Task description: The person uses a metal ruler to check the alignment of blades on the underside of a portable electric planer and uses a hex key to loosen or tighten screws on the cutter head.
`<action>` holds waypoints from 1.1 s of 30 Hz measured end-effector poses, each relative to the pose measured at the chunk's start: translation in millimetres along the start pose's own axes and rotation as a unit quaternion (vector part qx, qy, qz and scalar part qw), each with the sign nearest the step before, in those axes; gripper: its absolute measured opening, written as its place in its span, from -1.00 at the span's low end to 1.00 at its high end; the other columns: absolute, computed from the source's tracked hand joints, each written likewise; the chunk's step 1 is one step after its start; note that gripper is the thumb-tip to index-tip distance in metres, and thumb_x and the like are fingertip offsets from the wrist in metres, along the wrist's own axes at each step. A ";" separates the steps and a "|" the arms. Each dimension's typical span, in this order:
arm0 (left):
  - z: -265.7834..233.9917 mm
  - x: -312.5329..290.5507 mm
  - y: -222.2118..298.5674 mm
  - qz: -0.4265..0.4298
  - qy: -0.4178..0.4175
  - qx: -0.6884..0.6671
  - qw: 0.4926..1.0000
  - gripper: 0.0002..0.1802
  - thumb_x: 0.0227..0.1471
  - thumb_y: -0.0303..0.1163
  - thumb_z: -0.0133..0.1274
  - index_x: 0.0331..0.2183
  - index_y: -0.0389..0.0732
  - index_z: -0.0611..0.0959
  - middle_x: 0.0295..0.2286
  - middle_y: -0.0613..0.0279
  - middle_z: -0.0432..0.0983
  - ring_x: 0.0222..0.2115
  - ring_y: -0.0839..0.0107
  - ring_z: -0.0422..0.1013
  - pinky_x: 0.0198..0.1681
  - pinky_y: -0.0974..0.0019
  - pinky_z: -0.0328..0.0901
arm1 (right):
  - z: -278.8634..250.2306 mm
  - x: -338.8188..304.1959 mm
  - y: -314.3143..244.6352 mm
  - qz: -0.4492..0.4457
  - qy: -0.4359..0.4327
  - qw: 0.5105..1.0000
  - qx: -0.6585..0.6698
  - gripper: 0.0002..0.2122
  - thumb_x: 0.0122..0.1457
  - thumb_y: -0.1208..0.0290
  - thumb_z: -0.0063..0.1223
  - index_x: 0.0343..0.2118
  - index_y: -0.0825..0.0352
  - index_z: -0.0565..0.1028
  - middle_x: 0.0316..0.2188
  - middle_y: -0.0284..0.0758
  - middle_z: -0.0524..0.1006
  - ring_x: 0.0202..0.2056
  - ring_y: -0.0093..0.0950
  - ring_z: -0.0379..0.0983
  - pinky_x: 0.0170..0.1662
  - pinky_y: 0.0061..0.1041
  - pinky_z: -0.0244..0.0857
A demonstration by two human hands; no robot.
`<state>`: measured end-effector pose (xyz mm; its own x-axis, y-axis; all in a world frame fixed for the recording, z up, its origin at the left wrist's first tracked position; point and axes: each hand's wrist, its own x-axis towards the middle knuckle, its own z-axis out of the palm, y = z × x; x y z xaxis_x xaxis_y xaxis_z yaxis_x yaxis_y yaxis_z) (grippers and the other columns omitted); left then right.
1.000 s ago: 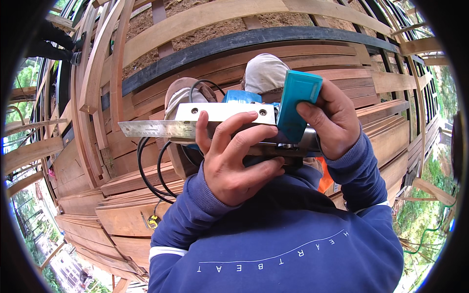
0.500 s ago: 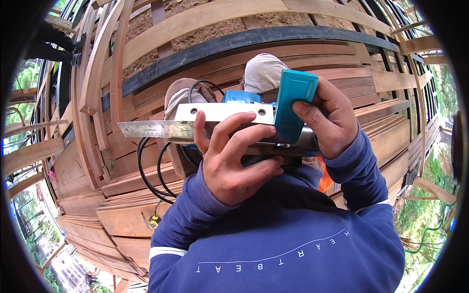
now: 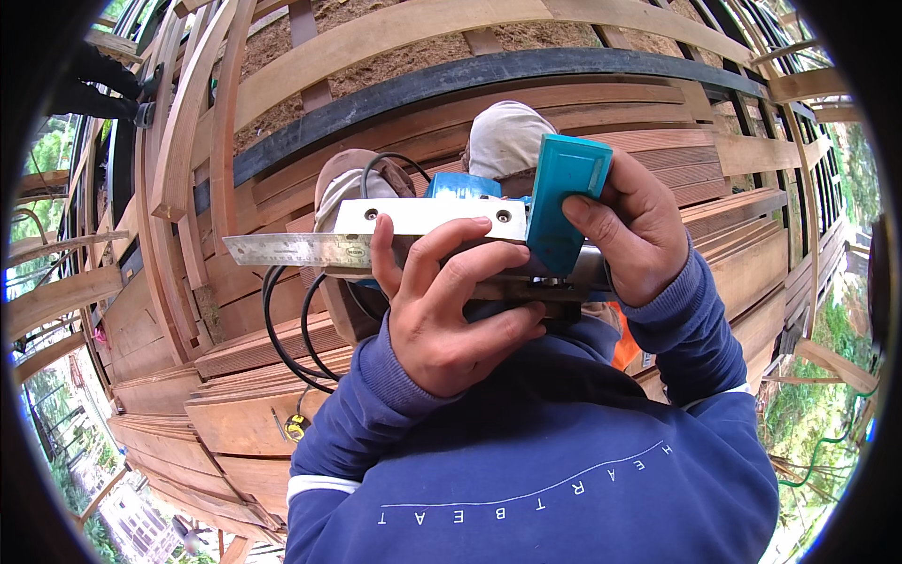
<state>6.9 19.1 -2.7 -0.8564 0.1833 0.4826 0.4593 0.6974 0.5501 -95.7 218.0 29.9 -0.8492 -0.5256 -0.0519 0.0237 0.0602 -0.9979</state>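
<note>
A power tool that looks like an electric planer, with a blue body and a flat pale metal face, lies across my lap. My left hand curls round its near side, fingertips on the pale face and along a marked steel blade. That blade has a slanted end and sticks out to the left. My right hand pinches a teal block, apparently the stock of a try square, upright against the tool's right end. My left fingers hide where blade and block meet.
Black cable loops down left of the tool. Stacked timber boards surround me, with a yellow-and-black tape measure on those at the left. Long wooden rails and a dark beam run ahead. Another person's dark-clothed legs stand at the far left.
The steel blade's free end has shifted very slightly left. Both hands keep their hold, and the teal block stays in place.
</note>
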 end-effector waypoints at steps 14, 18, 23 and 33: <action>-4.0 0.9 1.2 0.011 -0.019 0.009 1.000 -0.75 -0.35 -0.21 0.49 -0.49 0.26 0.76 -0.07 0.37 0.54 0.08 0.16 0.38 0.40 -0.26 -0.38 | 0.0 -1.3 1.0 0.001 0.004 1.000 -0.001 -0.75 0.36 0.56 0.00 0.07 0.45 0.43 -0.14 -0.28 0.61 -0.09 -0.60 0.49 0.02 -0.54 0.39; -3.7 0.1 1.3 0.004 -0.017 0.004 1.000 -0.79 -0.32 -0.19 0.45 -0.50 0.25 0.74 -0.08 0.40 0.55 0.08 0.19 0.39 0.40 -0.26 -0.40 | -0.3 -1.6 -0.1 -0.002 0.001 1.000 -0.009 -0.74 0.36 0.56 -0.01 0.08 0.44 0.43 -0.13 -0.28 0.61 -0.09 -0.60 0.49 0.02 -0.54 0.39; -0.9 -0.8 1.4 -0.003 -0.009 -0.002 1.000 -0.85 -0.28 -0.15 0.39 -0.54 0.23 0.71 -0.09 0.46 0.56 0.07 0.23 0.39 0.40 -0.29 -0.46 | -0.4 -2.3 3.0 -0.007 0.002 1.000 -0.001 -0.74 0.36 0.56 0.00 0.08 0.45 0.43 -0.14 -0.28 0.61 -0.09 -0.60 0.49 0.02 -0.54 0.39; 0.7 -1.6 1.8 0.003 -0.002 0.000 1.000 -0.84 -0.29 -0.15 0.39 -0.55 0.22 0.70 -0.11 0.48 0.56 0.07 0.26 0.40 0.40 -0.29 -0.46 | -1.4 -4.2 2.8 -0.007 0.001 1.000 -0.008 -0.72 0.36 0.55 0.02 0.09 0.44 0.43 -0.13 -0.28 0.62 -0.09 -0.60 0.50 0.02 -0.54 0.39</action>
<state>8.9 20.5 -3.0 -0.8550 0.1897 0.4827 0.4636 0.6968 0.5472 -92.8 221.6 27.3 -0.8507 -0.5242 -0.0380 0.0034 0.0668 -0.9978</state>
